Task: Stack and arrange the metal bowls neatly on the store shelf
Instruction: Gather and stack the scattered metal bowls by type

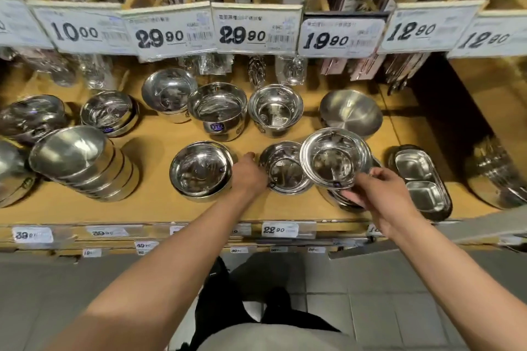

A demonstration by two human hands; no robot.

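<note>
Wooden shelf (148, 208), front row, centre: right hand (382, 196) pinches a rimmed steel bowl (333, 158) by its near edge, thumb on top of the rim, fingers curled beneath — the bowl is lifted and tilted toward the camera, its far rim overlapping the neighbouring bowl on the left and its body hanging above a low stack (342, 199) of like bowls, only partly seen under the hand. Left hand (249, 172) reaches in between two front-row items: a wide bowl (201, 169) just beside it on the left, and a small rimmed bowl (285, 172) on the right, whose near-left edge the hand touches; the fingers curl out of sight behind the knuckles, so whether they grip that rim cannot be told. Back row, left to right: tilted bowl (168, 92) leaning on another; deep bowl with a blue label (218, 110); flared bowl (275, 110); matte bowl (352, 112), set apart to the right. Left section: slanted stack of bowls (82, 161), further nested bowls (109, 112) behind it. Right section: two-part divided trays (422, 182), stacked, just beside the right hand. Above: price cards (256, 28) along a rail, packaged cutlery hanging behind them. Shelf edge: smaller price tags (281, 229).
</note>
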